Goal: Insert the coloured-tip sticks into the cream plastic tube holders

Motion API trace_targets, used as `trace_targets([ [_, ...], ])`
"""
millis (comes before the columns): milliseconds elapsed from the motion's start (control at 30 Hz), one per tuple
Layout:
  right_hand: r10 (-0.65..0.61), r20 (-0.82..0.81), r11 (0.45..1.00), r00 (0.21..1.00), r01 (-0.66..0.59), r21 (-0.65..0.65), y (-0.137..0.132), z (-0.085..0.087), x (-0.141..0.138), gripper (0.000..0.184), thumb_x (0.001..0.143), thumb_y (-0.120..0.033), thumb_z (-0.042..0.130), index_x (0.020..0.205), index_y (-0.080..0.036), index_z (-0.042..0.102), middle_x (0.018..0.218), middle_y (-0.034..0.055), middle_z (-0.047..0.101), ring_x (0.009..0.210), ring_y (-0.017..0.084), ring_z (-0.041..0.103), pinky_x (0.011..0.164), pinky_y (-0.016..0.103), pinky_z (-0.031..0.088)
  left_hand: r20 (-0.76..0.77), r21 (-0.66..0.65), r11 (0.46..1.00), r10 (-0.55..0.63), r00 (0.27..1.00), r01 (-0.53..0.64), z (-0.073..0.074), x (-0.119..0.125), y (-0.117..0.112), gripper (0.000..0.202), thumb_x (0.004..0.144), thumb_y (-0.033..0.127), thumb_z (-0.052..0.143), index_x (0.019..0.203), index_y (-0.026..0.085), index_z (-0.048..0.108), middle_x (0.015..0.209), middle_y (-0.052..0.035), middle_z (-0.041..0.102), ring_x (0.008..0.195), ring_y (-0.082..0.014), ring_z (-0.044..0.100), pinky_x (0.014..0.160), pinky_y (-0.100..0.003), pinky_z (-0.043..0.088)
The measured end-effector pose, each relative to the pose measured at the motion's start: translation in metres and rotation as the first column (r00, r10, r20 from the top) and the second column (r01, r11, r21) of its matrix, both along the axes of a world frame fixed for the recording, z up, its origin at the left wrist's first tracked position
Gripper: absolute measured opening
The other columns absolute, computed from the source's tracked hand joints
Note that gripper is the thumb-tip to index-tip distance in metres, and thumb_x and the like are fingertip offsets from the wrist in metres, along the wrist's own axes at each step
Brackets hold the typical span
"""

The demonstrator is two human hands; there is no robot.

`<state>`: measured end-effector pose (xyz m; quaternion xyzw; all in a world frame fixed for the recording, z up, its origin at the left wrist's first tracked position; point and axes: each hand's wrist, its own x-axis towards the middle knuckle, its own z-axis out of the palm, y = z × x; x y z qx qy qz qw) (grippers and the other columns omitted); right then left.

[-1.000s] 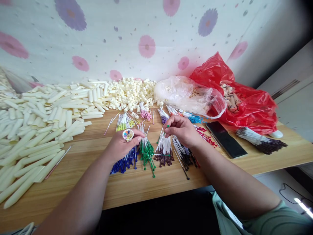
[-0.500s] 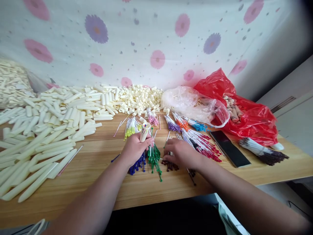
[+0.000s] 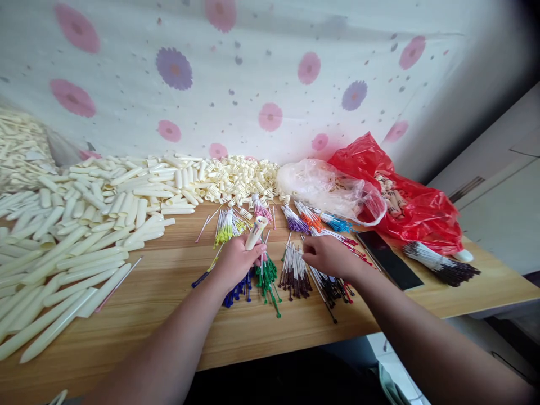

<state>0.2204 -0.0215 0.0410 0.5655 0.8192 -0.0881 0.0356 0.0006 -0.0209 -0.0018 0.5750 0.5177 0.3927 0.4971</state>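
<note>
My left hand [image 3: 238, 260] grips an upright, slightly tilted cream pen barrel section [image 3: 256, 232], with bits of colour at its open upper end. Below that hand lie blue-tipped pen refills [image 3: 237, 291] and green-tipped pen refills [image 3: 266, 274]. My right hand [image 3: 327, 256] is closed above the black-tipped pen refills [image 3: 331, 287], its fingertips curled down. Whatever those fingers pinch, if anything, is hidden. Just left of them, brown-tipped pen refills [image 3: 295, 275] lie fanned out on the table.
Long cream tubes [image 3: 84, 236] cover the table's left side; short slotted cream pieces [image 3: 242, 177] are heaped behind. Further refill bundles are yellow [image 3: 228, 228], purple [image 3: 295, 219] and blue [image 3: 337, 221]. A dark phone [image 3: 390, 261], clear bag [image 3: 320, 183] and red bag [image 3: 434, 214] are at right.
My right hand has moved from the brown-tipped refills rightward to the black-tipped ones, uncovering the brown bundle. The barrel section in my left hand tilts more to the right. The view has shifted slightly.
</note>
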Motion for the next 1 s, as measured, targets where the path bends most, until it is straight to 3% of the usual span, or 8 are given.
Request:
trace_targets([
  [100,-0.084,0.009,0.996,0.996,0.083,0.024,0.012,-0.017,-0.027,0.021,0.08,-0.027,0.048,0.079,-0.019,0.067,0.081,0.0068,0.07,0.074,0.019,0.063,0.059,0.026,0.037,0.119,-0.039,0.999,-0.009,0.993,0.013,0.007,-0.001,-0.004,0.022,0.073,0.038,0.065,0.071,0.016,0.061,0.062,-0.0011,0.066,0.052,-0.0125,0.058,0.051,-0.023,0.044],
  [233,-0.064,0.019,0.998,0.998,0.064,0.024,0.022,-0.025,-0.048,0.032,0.084,-0.037,0.044,0.081,-0.018,0.07,0.087,0.0109,0.072,0.08,0.025,0.066,0.064,0.03,0.042,0.172,-0.067,0.998,0.0,0.985,0.012,0.01,-0.003,-0.004,0.026,0.073,0.04,0.067,0.071,0.015,0.061,0.063,-0.0017,0.067,0.05,-0.011,0.057,0.049,-0.021,0.043],
  [467,-0.043,0.036,0.997,0.998,0.041,0.073,0.05,-0.026,-0.017,0.035,0.089,-0.026,0.037,0.091,-0.016,0.071,0.099,0.0146,0.069,0.09,0.026,0.064,0.073,0.034,0.046,0.211,-0.106,0.994,0.025,0.977,-0.003,0.01,-0.005,-0.001,0.028,0.07,0.04,0.071,0.072,0.015,0.061,0.06,-0.0001,0.066,0.049,-0.0102,0.057,0.05,-0.021,0.044],
  [800,0.305,-0.156,0.951,0.94,-0.292,0.101,0.044,-0.036,-0.027,0.022,0.086,-0.02,0.053,0.092,-0.022,0.073,0.092,0.0065,0.066,0.09,0.018,0.06,0.08,0.026,0.043,0.197,-0.087,0.996,0.019,0.98,-0.002,0.009,-0.006,0.0,0.026,0.073,0.038,0.07,0.069,0.015,0.061,0.06,0.0,0.065,0.05,-0.0098,0.056,0.05,-0.021,0.043],
  [933,0.295,-0.26,0.953,0.92,-0.264,0.146,0.052,-0.029,-0.022,0.021,0.087,-0.017,0.053,0.092,-0.018,0.073,0.092,0.0073,0.068,0.091,0.017,0.06,0.08,0.026,0.044,0.218,-0.093,0.996,0.023,0.976,-0.003,0.008,-0.007,0.001,0.023,0.074,0.037,0.07,0.069,0.015,0.062,0.061,0.0002,0.065,0.051,-0.0092,0.056,0.05,-0.02,0.043],
  [1000,0.279,-0.421,0.959,0.863,-0.233,0.159,0.055,-0.026,-0.024,0.019,0.086,-0.016,0.054,0.093,-0.017,0.072,0.093,0.0069,0.07,0.09,0.017,0.062,0.079,0.026,0.045,0.229,-0.083,0.996,0.005,0.973,0.015,0.008,-0.006,0.001,0.023,0.075,0.036,0.069,0.069,0.015,0.063,0.059,0.0004,0.064,0.051,-0.0091,0.055,0.05,-0.02,0.042],
])
